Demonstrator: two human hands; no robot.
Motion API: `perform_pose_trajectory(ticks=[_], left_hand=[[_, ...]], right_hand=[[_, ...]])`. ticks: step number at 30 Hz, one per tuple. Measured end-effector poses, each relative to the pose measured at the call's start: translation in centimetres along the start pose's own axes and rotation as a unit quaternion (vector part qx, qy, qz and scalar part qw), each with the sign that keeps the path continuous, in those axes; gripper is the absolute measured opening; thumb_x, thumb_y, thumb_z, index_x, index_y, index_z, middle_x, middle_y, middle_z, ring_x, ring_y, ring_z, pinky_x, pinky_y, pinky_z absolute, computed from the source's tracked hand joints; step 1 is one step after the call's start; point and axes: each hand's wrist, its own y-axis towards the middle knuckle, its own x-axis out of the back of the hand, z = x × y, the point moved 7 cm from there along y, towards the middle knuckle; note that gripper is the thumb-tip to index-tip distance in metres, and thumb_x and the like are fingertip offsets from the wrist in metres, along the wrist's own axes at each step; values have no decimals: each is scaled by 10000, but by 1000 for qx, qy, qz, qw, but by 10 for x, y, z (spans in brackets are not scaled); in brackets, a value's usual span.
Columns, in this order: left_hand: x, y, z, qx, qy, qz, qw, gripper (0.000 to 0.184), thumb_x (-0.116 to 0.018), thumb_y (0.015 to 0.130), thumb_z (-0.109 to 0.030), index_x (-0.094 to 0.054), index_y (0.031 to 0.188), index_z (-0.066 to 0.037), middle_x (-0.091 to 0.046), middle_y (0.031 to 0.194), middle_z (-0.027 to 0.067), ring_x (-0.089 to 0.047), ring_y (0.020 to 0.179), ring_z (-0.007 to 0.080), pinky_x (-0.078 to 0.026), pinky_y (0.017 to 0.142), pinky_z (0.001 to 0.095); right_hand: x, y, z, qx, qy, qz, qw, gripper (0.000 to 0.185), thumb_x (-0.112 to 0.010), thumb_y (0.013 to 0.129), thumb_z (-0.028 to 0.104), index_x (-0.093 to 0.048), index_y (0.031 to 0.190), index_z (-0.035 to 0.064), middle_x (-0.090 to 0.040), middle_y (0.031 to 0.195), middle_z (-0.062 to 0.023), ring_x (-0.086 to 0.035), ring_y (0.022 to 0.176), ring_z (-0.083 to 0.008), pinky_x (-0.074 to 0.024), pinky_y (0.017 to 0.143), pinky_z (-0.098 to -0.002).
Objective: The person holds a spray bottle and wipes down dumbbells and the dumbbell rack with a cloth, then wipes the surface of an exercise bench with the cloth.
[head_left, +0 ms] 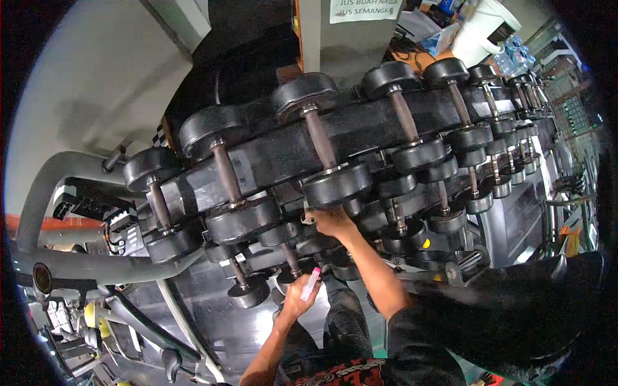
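Note:
My left hand [297, 301] is closed around a small, pale translucent bottle [309, 285] with a pink cap, in front of the lower row of dumbbells. My right hand [333, 222] reaches between the two rows, just under the near head of a black dumbbell [320, 140] on the upper tier. A small pale, cloth-like piece [309, 217] shows at its curled fingers; most of it is hidden. Below and left of that hand, a lower-tier dumbbell [289, 257] stands close to my left hand.
A two-tier rack [270, 154] of several black dumbbells with worn metal handles runs across the view. A grey tubular machine frame [96, 265] stands at left. Behind the rack are a pillar with a paper sign [364, 9], a white bucket [484, 29] and plastic bottles [513, 56].

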Motion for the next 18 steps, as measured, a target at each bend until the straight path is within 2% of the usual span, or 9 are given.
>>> perform_pose_trajectory(ticks=[1,3,4,7,9,11,13,15,18], left_hand=[[-1,0,-2,-4,0,3,1000,186,-637,830,-176,-628,937,-23,-650,806,130,-647,701,282,-508,651,354],[-2,-2,-4,5,-29,13,999,166,-641,825,-135,-631,951,-28,-646,787,95,-625,671,188,-493,621,316],[-1,-3,-5,3,-28,15,999,166,-641,825,-135,-631,951,-28,-646,787,95,-625,671,188,-493,621,316],[3,-11,-4,6,-46,24,999,160,-641,821,-105,-632,961,-27,-637,776,72,-589,675,121,-477,614,288],[11,-20,-2,17,-85,17,996,151,-639,827,-109,-629,954,-27,-638,786,69,-591,692,113,-482,634,286],[17,-35,7,37,-78,29,996,150,-640,827,-113,-627,950,-27,-641,794,76,-598,702,121,-485,647,289],[23,-51,18,56,-72,38,995,150,-641,827,-116,-626,946,-27,-644,803,83,-606,712,130,-488,660,292],[32,-65,24,46,-44,33,997,152,-645,824,-124,-622,939,-27,-646,809,92,-622,720,156,-494,676,301],[43,-86,29,62,-27,40,997,159,-644,821,-144,-631,947,-48,-655,815,119,-654,747,212,-504,679,323]], right_hand=[[-5,-14,0,-4,-1,-3,1000,328,-587,702,68,-658,997,191,-653,1037,-56,-592,1031,-256,-442,924,-364],[10,-51,-10,-39,106,-213,970,245,-579,720,34,-689,917,129,-611,1156,-55,-550,1103,-273,-423,953,-430],[6,-63,-12,-42,106,-215,970,245,-579,720,34,-689,917,129,-611,1156,-55,-550,1103,-273,-423,953,-430],[-15,-105,-39,-108,91,-349,926,426,-537,708,-37,-623,1110,73,-569,1233,-113,-505,1180,-292,-377,1019,-390],[-38,-127,-68,-231,252,-454,823,460,-504,759,-37,-562,1207,51,-540,1262,-157,-467,1213,-330,-365,1016,-381],[-81,-134,-113,-449,315,-406,731,440,-436,839,-9,-510,1268,54,-561,1233,-153,-534,1122,-331,-402,959,-360],[-136,-117,-140,-463,633,-397,477,417,-421,887,12,-471,1301,39,-594,1093,-176,-585,903,-314,-469,795,-385],[-176,-93,-170,-469,614,-414,482,382,-395,895,49,-497,1263,17,-593,1073,-126,-585,882,-256,-481,742,-385],[-191,-79,-179,-398,774,-358,338,209,-439,882,142,-583,1011,60,-623,978,-78,-610,857,-243,-514,743,-377]])
